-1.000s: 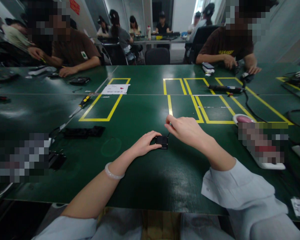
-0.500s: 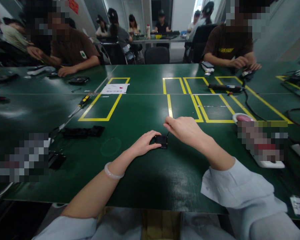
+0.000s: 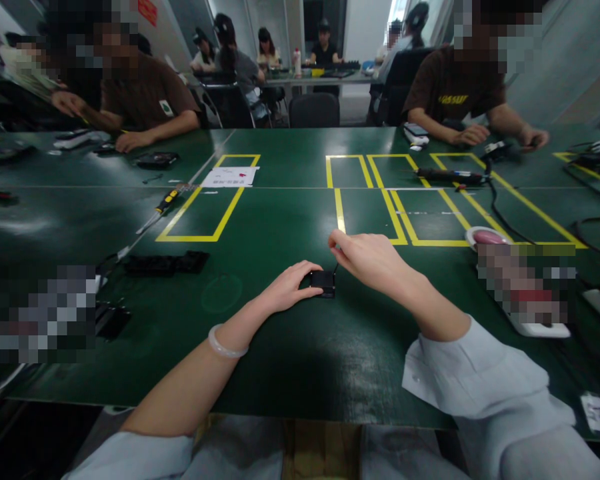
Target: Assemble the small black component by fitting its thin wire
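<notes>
Flat on the green table (image 3: 280,360) lies a small black rectangular block (image 3: 324,283). My left hand (image 3: 287,288) is closed on its left side, thumb at the near edge and fingers over the far edge. A thin dark rod (image 3: 336,268) runs from the block's right side up to my right hand (image 3: 370,259), whose fingertips pinch its upper end. Those fingers hide most of the rod, and its exact kind is too small to make out.
Black strip-like parts (image 3: 167,263) and a yellow-black screwdriver (image 3: 169,201) lie to the left. At right stands a white tray (image 3: 543,329) with blurred contents. Yellow tape outlines (image 3: 187,239) mark the table beyond my hands. Co-workers sit opposite, one near a black cabled tool (image 3: 450,176).
My right fingertips have shifted very slightly, still pinching the rod. My left hand and the block stay put. Across the table, the right co-worker's hands have moved apart.
</notes>
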Tool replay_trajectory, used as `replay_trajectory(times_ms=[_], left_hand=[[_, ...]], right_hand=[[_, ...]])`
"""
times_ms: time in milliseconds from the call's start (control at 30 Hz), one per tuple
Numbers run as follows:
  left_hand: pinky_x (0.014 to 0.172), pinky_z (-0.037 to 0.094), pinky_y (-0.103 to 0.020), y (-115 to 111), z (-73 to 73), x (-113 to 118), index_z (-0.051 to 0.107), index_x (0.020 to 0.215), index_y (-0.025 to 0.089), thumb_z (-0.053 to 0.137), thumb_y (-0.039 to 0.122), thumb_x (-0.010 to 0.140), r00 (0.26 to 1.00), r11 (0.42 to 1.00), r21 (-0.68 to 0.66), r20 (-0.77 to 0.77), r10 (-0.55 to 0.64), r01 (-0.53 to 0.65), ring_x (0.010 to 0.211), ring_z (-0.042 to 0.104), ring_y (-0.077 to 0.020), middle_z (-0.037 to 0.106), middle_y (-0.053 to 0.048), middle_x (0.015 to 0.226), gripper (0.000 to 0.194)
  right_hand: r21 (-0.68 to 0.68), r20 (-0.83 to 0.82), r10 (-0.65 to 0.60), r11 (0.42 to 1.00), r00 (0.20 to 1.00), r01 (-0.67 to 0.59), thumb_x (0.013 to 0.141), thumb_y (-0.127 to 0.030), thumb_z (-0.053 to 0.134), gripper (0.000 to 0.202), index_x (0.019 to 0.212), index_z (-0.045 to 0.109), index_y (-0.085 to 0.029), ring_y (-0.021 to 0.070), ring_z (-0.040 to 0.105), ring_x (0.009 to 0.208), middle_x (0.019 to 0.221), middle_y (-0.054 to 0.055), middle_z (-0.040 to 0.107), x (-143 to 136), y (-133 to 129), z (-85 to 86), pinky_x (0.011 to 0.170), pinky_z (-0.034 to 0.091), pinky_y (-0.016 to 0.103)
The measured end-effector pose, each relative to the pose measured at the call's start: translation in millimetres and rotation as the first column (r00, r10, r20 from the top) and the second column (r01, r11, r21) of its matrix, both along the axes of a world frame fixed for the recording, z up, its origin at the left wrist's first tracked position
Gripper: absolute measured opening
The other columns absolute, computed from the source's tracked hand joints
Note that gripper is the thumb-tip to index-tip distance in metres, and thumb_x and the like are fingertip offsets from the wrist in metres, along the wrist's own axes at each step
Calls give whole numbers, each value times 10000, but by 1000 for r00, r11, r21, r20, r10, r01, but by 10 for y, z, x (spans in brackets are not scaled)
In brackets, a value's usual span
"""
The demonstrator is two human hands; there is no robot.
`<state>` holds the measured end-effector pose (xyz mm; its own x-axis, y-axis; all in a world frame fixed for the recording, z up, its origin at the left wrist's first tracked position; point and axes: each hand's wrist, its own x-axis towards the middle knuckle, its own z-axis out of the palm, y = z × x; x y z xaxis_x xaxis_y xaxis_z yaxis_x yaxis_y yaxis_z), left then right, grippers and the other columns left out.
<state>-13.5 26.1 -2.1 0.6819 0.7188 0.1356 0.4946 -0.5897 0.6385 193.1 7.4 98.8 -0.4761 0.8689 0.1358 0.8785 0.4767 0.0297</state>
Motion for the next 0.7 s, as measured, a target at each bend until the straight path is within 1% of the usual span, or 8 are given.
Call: replay_trajectory(times_ms=[67, 133, 300, 367, 467, 533, 600, 700], left_hand=[[874, 430, -329, 0, -4, 0, 532, 1157, 207, 589, 419, 870, 1000, 1000, 3, -1, 4, -4, 1005, 570, -222, 592, -55, 1098, 361], [869, 431, -330, -1, -7, 0, 529, 1160, 208, 588, 420, 871, 1000, 1000, 3, -2, 5, -5, 998, 571, -223, 592, -55, 1095, 363], [858, 438, -336, -4, -5, -4, 528, 1168, 209, 583, 429, 872, 1000, 1000, 1, -7, 9, -9, 1000, 571, -230, 591, -62, 1097, 373], [862, 439, -340, -4, -3, -4, 531, 1166, 209, 583, 432, 870, 1000, 1000, 1, -5, 11, -11, 1003, 571, -233, 592, -63, 1097, 375], [871, 436, -344, -2, -3, -2, 536, 1160, 208, 583, 432, 869, 1000, 1000, 5, -1, 8, -8, 1001, 573, -233, 594, -61, 1096, 371], [873, 434, -345, -2, -4, -2, 536, 1160, 209, 585, 428, 869, 1000, 1000, 5, 0, 7, -7, 1001, 573, -233, 595, -61, 1094, 368], [871, 435, -348, -2, -4, -3, 535, 1166, 211, 582, 428, 869, 1000, 1000, -2, 0, 7, -7, 1000, 571, -235, 595, -62, 1091, 371], [866, 438, -350, -4, 3, -7, 530, 1181, 211, 576, 437, 870, 1000, 1000, -14, 0, 5, -5, 993, 569, -236, 594, -67, 1083, 387]], right_hand=[[5, -46, 19, 1000, 999, -19, 950, -279, 333, 257, 1129, 498, -195, 181, 642, 709, 879, 46, 708, 4, -4, -5, 529, 235, 268], [9, -47, 2, 1000, 999, -2, 948, -286, 335, 264, 1132, 498, -190, 183, 642, 705, 861, 46, 706, 2, -6, 0, 531, 239, 268], [-24, 64, -63, 998, 996, 65, 972, -402, 291, 362, 950, 584, -190, 209, 644, 703, 777, 79, 700, -16, 2, 38, 545, 246, 274], [-31, 61, -49, 998, 997, 51, 973, -375, 291, 340, 988, 577, -192, 202, 639, 690, 776, 73, 700, -16, 0, 38, 543, 244, 273], [-18, -13, -1, 1000, 1000, 1, 950, -299, 330, 267, 1114, 514, -195, 183, 630, 674, 811, 43, 699, -8, -14, 18, 533, 236, 270], [-14, -50, 14, 1000, 999, -15, 934, -278, 352, 255, 1129, 492, -193, 178, 629, 686, 846, 38, 698, -4, -22, 7, 532, 237, 271], [-21, -52, 14, 1000, 999, -16, 938, -294, 351, 244, 1108, 495, -196, 178, 631, 702, 855, 39, 697, -3, -24, 5, 536, 237, 273], [-35, -13, -1, 999, 1000, 0, 960, -366, 332, 264, 1059, 515, -203, 185, 638, 699, 815, 38, 694, -8, -15, 17, 535, 227, 274]])
